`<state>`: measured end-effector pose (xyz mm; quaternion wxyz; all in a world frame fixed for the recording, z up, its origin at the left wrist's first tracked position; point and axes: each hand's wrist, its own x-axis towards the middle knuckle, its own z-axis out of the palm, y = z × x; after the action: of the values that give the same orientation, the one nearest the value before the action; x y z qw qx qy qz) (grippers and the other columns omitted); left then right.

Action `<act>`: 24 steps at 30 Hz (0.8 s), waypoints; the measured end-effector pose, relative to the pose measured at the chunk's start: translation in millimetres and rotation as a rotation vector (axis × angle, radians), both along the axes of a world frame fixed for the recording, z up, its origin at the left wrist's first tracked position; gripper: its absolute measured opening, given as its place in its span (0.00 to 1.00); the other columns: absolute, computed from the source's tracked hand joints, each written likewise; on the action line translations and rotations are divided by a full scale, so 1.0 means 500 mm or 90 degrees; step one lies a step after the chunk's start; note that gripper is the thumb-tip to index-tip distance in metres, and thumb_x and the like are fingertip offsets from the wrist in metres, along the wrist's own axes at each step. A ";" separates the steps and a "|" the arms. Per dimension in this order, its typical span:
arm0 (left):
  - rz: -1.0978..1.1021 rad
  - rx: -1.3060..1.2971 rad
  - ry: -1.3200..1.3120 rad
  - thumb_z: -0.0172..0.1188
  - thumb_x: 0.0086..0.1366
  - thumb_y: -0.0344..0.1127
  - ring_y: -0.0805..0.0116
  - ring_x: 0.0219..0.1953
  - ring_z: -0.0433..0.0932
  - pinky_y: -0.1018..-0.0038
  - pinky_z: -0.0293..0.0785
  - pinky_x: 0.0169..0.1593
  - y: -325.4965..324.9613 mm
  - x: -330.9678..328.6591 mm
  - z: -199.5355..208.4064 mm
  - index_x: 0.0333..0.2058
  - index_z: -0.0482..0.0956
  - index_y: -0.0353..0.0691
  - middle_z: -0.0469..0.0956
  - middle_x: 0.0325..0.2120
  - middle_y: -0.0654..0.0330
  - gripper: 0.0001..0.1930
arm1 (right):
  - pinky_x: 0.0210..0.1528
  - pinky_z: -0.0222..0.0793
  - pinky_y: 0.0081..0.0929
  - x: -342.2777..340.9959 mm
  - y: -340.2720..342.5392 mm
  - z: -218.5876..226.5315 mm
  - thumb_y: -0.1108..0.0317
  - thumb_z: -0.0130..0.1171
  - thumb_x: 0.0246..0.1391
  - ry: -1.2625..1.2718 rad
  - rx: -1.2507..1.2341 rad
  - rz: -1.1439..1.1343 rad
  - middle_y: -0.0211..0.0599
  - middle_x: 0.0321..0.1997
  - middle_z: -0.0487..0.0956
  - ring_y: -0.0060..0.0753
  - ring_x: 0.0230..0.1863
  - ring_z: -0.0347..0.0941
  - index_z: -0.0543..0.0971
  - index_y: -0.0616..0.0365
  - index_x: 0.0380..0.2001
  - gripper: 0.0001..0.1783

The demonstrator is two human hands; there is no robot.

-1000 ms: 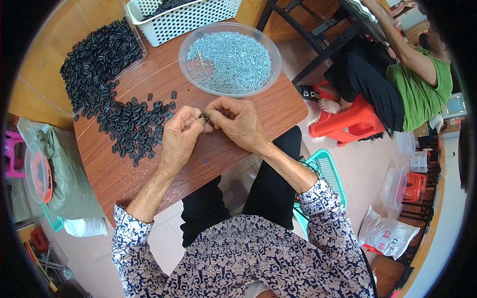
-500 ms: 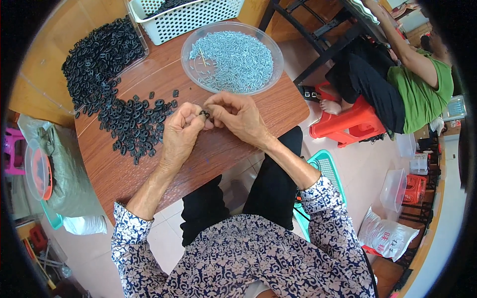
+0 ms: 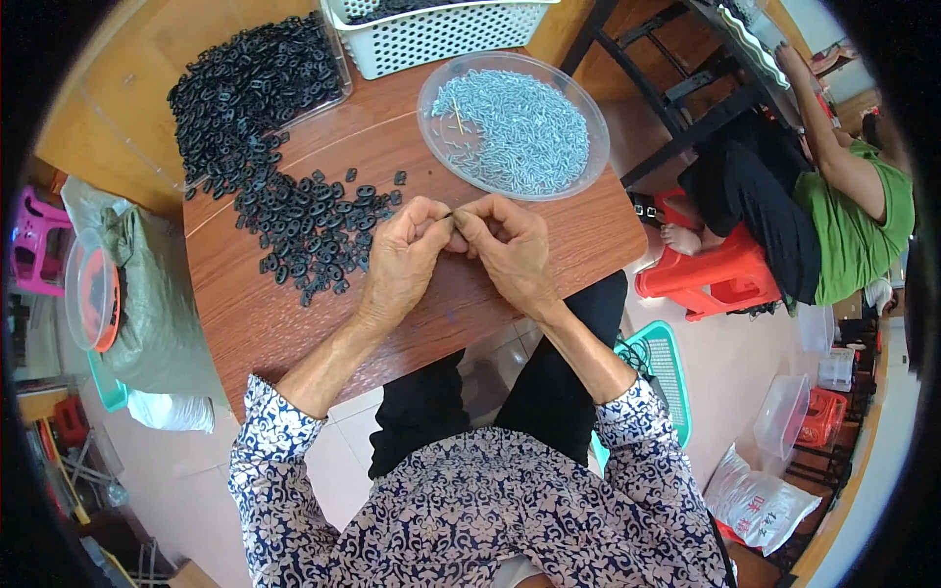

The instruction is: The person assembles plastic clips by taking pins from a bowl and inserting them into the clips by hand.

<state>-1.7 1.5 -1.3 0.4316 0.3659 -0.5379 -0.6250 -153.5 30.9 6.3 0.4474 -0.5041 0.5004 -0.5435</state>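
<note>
My left hand (image 3: 404, 265) and my right hand (image 3: 512, 253) meet above the table, thumbs against fingertips. A small black plastic part (image 3: 450, 217) shows as a dark speck at the left hand's pinch; the fingers cover most of it. Closed too, the right hand touches the left one, and whatever its fingertips hold is hidden. Left of my hands lie loose black plastic pieces (image 3: 312, 220), oval with holes. Beyond my right hand stands a clear round tray (image 3: 600, 147) of small bluish-silver pins or screws (image 3: 534, 127), with a thin yellowish stick (image 3: 458, 120) among them.
A big heap of black pieces (image 3: 250, 83) fills a clear bin at the back left. Behind it stands a white perforated basket (image 3: 441, 39). To the right, another person in green (image 3: 853, 235) sits on a red stool (image 3: 706, 279). A sack (image 3: 157, 314) leans beside the wooden table (image 3: 230, 323).
My hands have drawn tighter together at the fingertips, and the black part, with its holes showing before, is now mostly covered. The whole view has shifted, moving the table rightward.
</note>
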 end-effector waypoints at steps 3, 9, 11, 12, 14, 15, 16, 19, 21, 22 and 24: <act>-0.021 -0.042 -0.011 0.54 0.69 0.29 0.80 0.32 0.76 0.81 0.73 0.37 -0.001 -0.001 -0.004 0.35 0.76 0.32 0.78 0.27 0.65 0.06 | 0.29 0.68 0.15 -0.001 0.000 -0.008 0.72 0.59 0.61 0.006 -0.043 0.014 0.26 0.26 0.80 0.12 0.27 0.71 0.79 0.63 0.32 0.05; 0.096 -0.494 -0.395 0.52 0.63 0.25 0.56 0.36 0.75 0.63 0.72 0.44 -0.069 0.086 0.068 0.38 0.79 0.33 0.78 0.28 0.53 0.08 | 0.28 0.69 0.15 0.002 0.004 0.001 0.73 0.59 0.61 -0.042 -0.005 0.004 0.27 0.26 0.79 0.13 0.27 0.73 0.78 0.63 0.33 0.04; 0.064 -0.558 -0.543 0.55 0.60 0.24 0.54 0.37 0.72 0.63 0.70 0.46 -0.117 0.126 0.070 0.39 0.78 0.32 0.74 0.27 0.52 0.09 | 0.26 0.69 0.15 -0.005 0.005 0.001 0.73 0.59 0.60 -0.068 0.012 0.037 0.26 0.26 0.79 0.13 0.26 0.73 0.78 0.63 0.33 0.04; 0.026 -0.558 -0.616 0.55 0.61 0.25 0.53 0.39 0.71 0.61 0.70 0.47 -0.132 0.141 0.072 0.40 0.79 0.33 0.74 0.29 0.51 0.09 | 0.26 0.69 0.15 -0.007 0.004 -0.002 0.73 0.59 0.60 -0.068 0.011 0.034 0.26 0.26 0.79 0.13 0.26 0.73 0.78 0.63 0.33 0.04; -0.016 -0.559 -0.684 0.55 0.62 0.26 0.53 0.40 0.70 0.59 0.71 0.48 -0.150 0.153 0.072 0.40 0.79 0.34 0.74 0.30 0.51 0.09 | 0.25 0.68 0.15 -0.011 0.004 -0.010 0.73 0.59 0.60 -0.071 -0.002 0.058 0.25 0.26 0.78 0.13 0.25 0.72 0.78 0.63 0.34 0.04; -0.054 -0.551 -0.710 0.57 0.61 0.26 0.53 0.41 0.68 0.60 0.69 0.48 -0.153 0.157 0.073 0.40 0.78 0.34 0.72 0.31 0.51 0.09 | 0.25 0.68 0.15 -0.012 0.003 -0.010 0.73 0.59 0.60 -0.071 -0.002 0.057 0.25 0.26 0.78 0.13 0.25 0.72 0.78 0.63 0.34 0.04; -0.092 -0.543 -0.735 0.58 0.59 0.25 0.53 0.41 0.66 0.62 0.67 0.48 -0.156 0.157 0.074 0.41 0.77 0.34 0.69 0.31 0.52 0.10 | 0.25 0.68 0.15 -0.012 0.003 -0.009 0.73 0.59 0.60 -0.047 -0.012 0.060 0.26 0.26 0.78 0.13 0.25 0.72 0.78 0.63 0.34 0.04; -0.131 -0.534 -0.724 0.58 0.59 0.25 0.53 0.42 0.66 0.61 0.67 0.48 -0.174 0.142 0.070 0.40 0.76 0.34 0.69 0.33 0.52 0.10 | 0.26 0.68 0.14 -0.015 0.003 -0.007 0.73 0.60 0.60 -0.016 -0.019 0.059 0.26 0.27 0.79 0.13 0.26 0.73 0.79 0.63 0.34 0.04; -0.129 -0.539 -0.717 0.58 0.58 0.26 0.53 0.42 0.66 0.60 0.67 0.48 -0.174 0.131 0.070 0.40 0.76 0.33 0.69 0.33 0.51 0.10 | 0.27 0.69 0.14 -0.015 0.003 -0.003 0.73 0.59 0.60 -0.011 -0.016 0.053 0.26 0.28 0.79 0.13 0.27 0.73 0.79 0.63 0.35 0.04; -0.123 -0.542 -0.713 0.58 0.58 0.26 0.52 0.42 0.66 0.59 0.67 0.48 -0.173 0.127 0.071 0.40 0.76 0.32 0.68 0.32 0.50 0.10 | 0.29 0.69 0.14 -0.014 0.004 0.000 0.73 0.59 0.60 -0.056 -0.010 0.062 0.27 0.29 0.80 0.13 0.28 0.74 0.79 0.63 0.35 0.04; -0.081 -0.591 -0.718 0.57 0.58 0.27 0.54 0.40 0.69 0.61 0.69 0.48 -0.178 0.126 0.054 0.40 0.76 0.32 0.71 0.31 0.50 0.10 | 0.30 0.70 0.14 -0.016 0.004 -0.001 0.73 0.59 0.61 -0.101 -0.005 0.067 0.27 0.30 0.80 0.14 0.30 0.75 0.79 0.63 0.35 0.04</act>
<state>61.1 -87.5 25.5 0.1626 0.3793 -0.9079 -0.0736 -161.4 32.8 5.9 0.5114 -0.4867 0.4345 -0.5593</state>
